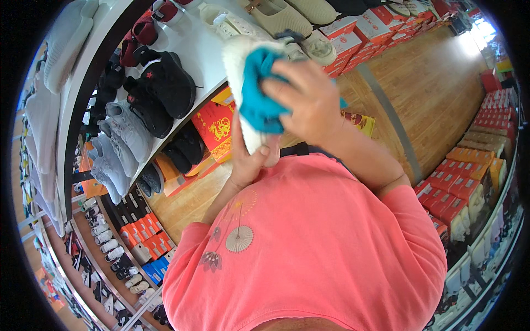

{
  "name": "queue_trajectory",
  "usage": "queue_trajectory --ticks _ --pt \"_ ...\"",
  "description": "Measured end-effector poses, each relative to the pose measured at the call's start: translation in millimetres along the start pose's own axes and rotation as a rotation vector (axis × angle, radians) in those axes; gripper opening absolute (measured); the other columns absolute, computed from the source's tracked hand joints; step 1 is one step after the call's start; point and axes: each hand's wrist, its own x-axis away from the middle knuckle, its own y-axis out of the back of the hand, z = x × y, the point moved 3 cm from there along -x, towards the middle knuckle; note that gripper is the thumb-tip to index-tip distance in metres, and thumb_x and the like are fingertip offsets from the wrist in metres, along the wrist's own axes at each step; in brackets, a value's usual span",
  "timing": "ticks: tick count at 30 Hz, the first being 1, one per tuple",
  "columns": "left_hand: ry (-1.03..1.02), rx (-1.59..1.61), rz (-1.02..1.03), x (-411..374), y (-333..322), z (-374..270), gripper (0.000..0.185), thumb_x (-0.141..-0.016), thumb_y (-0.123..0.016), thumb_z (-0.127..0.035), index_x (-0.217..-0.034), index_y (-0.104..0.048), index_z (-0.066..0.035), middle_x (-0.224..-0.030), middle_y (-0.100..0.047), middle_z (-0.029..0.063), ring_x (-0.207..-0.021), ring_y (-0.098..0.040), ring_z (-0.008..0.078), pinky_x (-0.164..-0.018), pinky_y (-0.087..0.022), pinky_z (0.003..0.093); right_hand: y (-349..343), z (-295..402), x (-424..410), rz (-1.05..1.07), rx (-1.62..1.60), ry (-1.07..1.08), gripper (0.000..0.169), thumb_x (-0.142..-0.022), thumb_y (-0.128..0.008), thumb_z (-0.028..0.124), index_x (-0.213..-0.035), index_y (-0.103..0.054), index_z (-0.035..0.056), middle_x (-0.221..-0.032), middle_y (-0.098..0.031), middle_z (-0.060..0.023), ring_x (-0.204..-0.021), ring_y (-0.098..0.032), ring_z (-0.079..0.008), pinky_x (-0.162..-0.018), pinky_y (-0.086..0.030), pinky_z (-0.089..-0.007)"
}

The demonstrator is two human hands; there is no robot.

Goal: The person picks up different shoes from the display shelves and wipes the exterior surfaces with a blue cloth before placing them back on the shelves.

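My left hand [247, 163] grips a white shoe [234, 68] by its near end, just in front of my chest. The thumb lies along the side of the shoe, and the shoe's far end points up toward the shelf. In my right hand [310, 101] is a bunched teal cloth [261, 93]. Its folds rest against the shoe and cover much of it. The fingers of the right hand are slightly blurred. Because of the cloth, I cannot tell what the shoe's covered face looks like.
A white display shelf [207, 62] carries black sneakers [167, 82], grey sneakers [130, 128] and beige slip-on shoes [281, 16]. Below it stands a red box with a gold dragon [215, 128]. Stacked red shoe boxes [455, 190] line the right side of the wooden floor [434, 95].
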Motion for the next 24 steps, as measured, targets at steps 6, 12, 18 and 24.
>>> queue_trajectory --ticks 6,12,18,24 --pt "0.039 0.174 -0.152 -8.8 26.3 -3.6 0.075 -0.081 -0.049 -0.048 -0.137 -0.034 0.0 -0.128 -0.05 0.0167 -0.117 -0.051 0.0274 -0.1 -0.04 0.0393 -11.3 24.3 49.7 0.368 -0.243 0.037 0.03 -0.057 -0.069 0.009 -0.086 -0.064 0.0111 -0.099 -0.058 -0.0059 -0.082 -0.058 -0.0269 -0.07 -0.049 -0.0358" --pt "0.059 0.628 -0.069 -22.1 19.6 -14.4 0.079 -0.078 -0.047 -0.05 -0.14 -0.032 -0.003 -0.136 -0.045 0.0189 -0.12 -0.048 0.0343 -0.105 -0.035 0.0443 -6.1 5.4 53.0 0.146 -0.286 -0.213 0.038 -0.056 -0.069 0.007 -0.094 -0.065 0.0092 -0.106 -0.057 -0.0094 -0.093 -0.056 -0.0314 -0.078 -0.049 -0.038" --pt "0.09 0.709 -0.036 -24.9 18.4 -5.9 0.078 -0.077 -0.057 -0.037 -0.142 -0.029 -0.005 -0.135 -0.047 0.0172 -0.12 -0.049 0.0335 -0.103 -0.04 0.0439 -2.4 31.3 37.9 0.143 -0.351 -0.062 0.047 -0.06 -0.079 0.029 -0.1 -0.063 0.0117 -0.114 -0.049 -0.013 -0.092 -0.053 -0.0362 -0.079 -0.047 -0.0435" --pt "0.114 0.709 -0.07 -21.8 13.6 -2.7 0.08 -0.077 -0.057 -0.041 -0.144 -0.028 -0.009 -0.138 -0.044 0.017 -0.123 -0.047 0.0344 -0.104 -0.038 0.0454 -6.0 8.4 57.3 0.139 -0.414 -0.135 0.037 -0.065 -0.076 0.02 -0.097 -0.063 0.0073 -0.109 -0.054 -0.0137 -0.094 -0.055 -0.034 -0.081 -0.047 -0.0419"
